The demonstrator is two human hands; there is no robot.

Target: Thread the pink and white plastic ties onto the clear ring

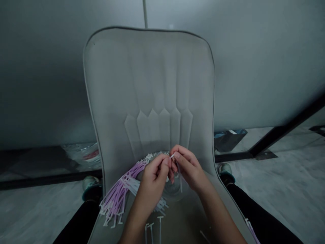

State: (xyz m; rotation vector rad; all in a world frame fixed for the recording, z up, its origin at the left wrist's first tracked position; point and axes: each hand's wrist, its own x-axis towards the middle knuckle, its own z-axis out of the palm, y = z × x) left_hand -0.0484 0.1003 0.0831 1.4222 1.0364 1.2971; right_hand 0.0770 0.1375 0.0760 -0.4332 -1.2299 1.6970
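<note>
My left hand (155, 169) and my right hand (188, 166) meet above the chair seat, fingertips pinched close together. Between them shows the small white end of a thin pale stick (181, 183), whose length seems to hang below my right fingers. Both hands are closed on it, though the fingers hide part of the join. Left of my left hand lies a pile of purple sticks (117, 193) with white bent or T-shaped ends. Pale bluish sticks (133, 184) cross it and run beneath my left forearm. Under my hands stands a clear round container (174, 189), partly covered.
The grey padded chair (149, 78) fills the middle, its back against a pale wall (254, 61). Several loose white sticks (159, 228) lie near the seat's front. Purple sticks (252, 230) show by the right edge. A dark bag (230, 139) and clear plastic wrapping (85, 154) lie behind the chair.
</note>
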